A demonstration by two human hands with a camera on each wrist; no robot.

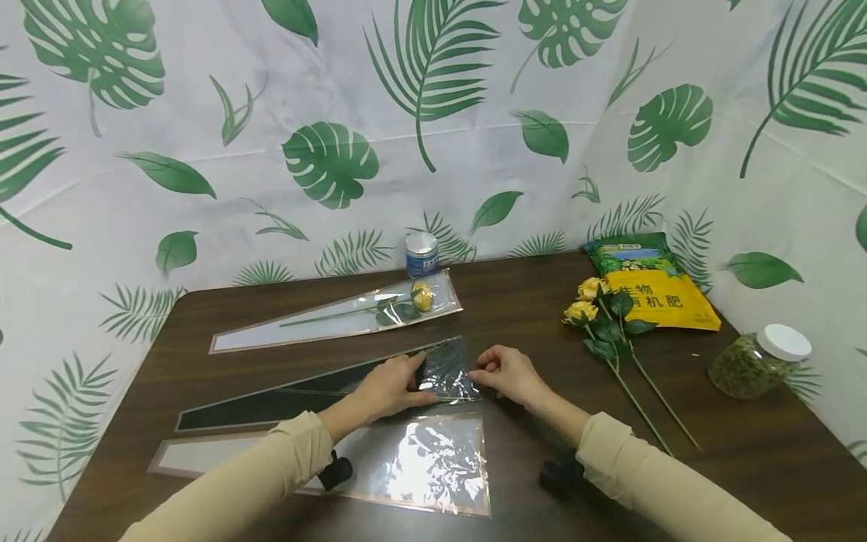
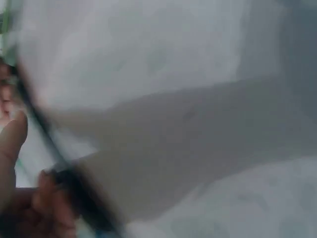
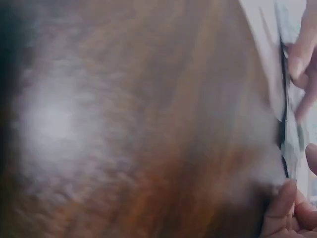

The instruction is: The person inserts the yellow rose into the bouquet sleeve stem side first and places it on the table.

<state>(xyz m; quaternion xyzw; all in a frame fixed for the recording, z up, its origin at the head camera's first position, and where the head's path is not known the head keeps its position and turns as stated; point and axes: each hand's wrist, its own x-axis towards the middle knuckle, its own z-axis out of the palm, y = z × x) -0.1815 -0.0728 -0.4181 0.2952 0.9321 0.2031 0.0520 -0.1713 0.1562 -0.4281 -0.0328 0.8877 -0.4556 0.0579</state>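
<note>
A black tapered flower sleeve (image 1: pixel 271 397) with a clear front lies across the middle of the table. My left hand (image 1: pixel 387 385) rests on its wide end, thumb and forefinger spread apart towards the two long edges. At the open wide edge, my right hand (image 1: pixel 508 374) pinches the film between thumb and fingertips. Above it lies a white-backed sleeve (image 1: pixel 325 320) holding one yellow rose (image 1: pixel 421 296). Nearer me is another white-backed sleeve (image 1: pixel 379 459), partly hidden under my left forearm. Both wrist views are blurred; the left thumb (image 2: pixel 12 141) shows at the left wrist view's edge.
Two yellow roses (image 1: pixel 584 301) with long stems lie on the right. Behind them are a yellow packet (image 1: pixel 667 301) and a green packet (image 1: pixel 630 252). A jar with a white lid (image 1: pixel 752 365) lies tilted at far right. A blue can (image 1: pixel 421 256) stands at the back.
</note>
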